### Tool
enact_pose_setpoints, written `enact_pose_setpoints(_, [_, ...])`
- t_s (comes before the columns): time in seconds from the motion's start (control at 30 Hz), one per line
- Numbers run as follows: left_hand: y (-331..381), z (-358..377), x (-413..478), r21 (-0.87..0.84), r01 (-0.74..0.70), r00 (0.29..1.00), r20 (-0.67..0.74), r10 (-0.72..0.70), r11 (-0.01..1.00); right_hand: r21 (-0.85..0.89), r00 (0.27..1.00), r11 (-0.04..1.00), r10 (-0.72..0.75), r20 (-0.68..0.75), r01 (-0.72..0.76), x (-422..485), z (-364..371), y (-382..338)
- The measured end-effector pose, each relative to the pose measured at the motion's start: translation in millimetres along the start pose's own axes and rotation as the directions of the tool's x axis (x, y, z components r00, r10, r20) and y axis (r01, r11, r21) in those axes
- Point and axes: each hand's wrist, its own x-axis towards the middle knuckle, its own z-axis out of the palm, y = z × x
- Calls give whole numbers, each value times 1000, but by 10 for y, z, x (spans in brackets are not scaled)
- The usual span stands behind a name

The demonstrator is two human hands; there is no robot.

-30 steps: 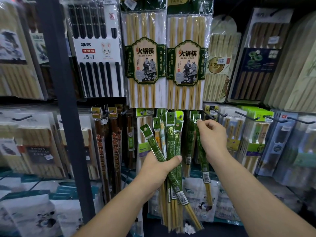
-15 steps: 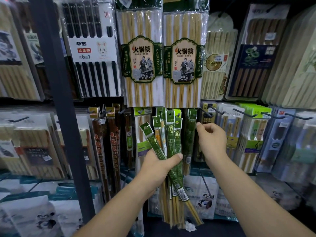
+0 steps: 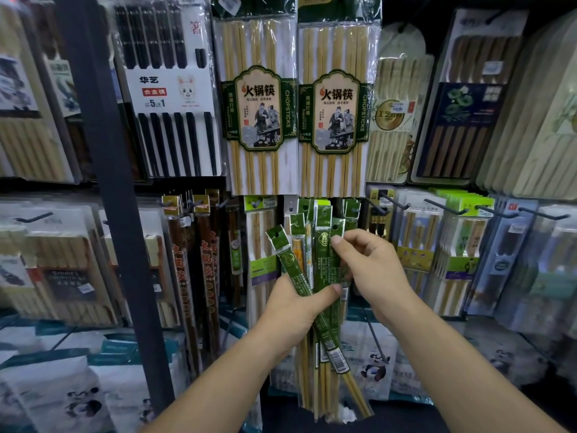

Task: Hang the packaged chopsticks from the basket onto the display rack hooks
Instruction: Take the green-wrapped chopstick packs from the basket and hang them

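Note:
My left hand [image 3: 295,310] grips a fanned bundle of several narrow green chopstick packs [image 3: 288,267] around their middle, bamboo ends pointing down. My right hand [image 3: 367,270] pinches the top of the rightmost pack in the bundle [image 3: 335,245], just below its hang hole. Behind the bundle, more green packs of the same kind [image 3: 351,210] hang on a hook of the display rack. The basket is out of view.
Large hotpot chopstick packs [image 3: 259,110] hang overhead. Black hooks [image 3: 440,206] with other packs jut out at right. A dark vertical post [image 3: 109,182] stands at left, with brown chopstick packs [image 3: 184,260] beside it. Panda-printed bags [image 3: 374,364] lie below.
My right hand hung a green pack on the hook, let go, and dropped left to pinch another pack in the bundle. The left hand held steady.

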Motion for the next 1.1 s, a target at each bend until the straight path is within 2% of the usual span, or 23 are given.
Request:
enact_pose_setpoints(0.2, [-71, -97, 29, 8, 136, 985, -112, -134, 991, 62, 978, 993, 110, -180, -100, 229, -102, 20])
enact_pose_setpoints(0.33, [-83, -131, 39, 3, 155, 980, -125, -153, 988, -11, 968, 996, 79, -238, -84, 350, -131, 55])
enact_pose_setpoints(0.5, [-81, -110, 35, -6, 166, 980, -112, -165, 986, -93, 965, 993, 51, -257, -77, 455, -123, 107])
enact_pose_setpoints(0.93, [-80, -113, 34, -2, 155, 983, -94, -155, 988, -111, 961, 992, 19, -274, -51, 520, -106, 206])
enact_pose_setpoints(1.1, [-77, -122, 40, 20, 156, 984, -85, -154, 988, -218, 959, 972, 19, -281, -84, 575, -126, 264])
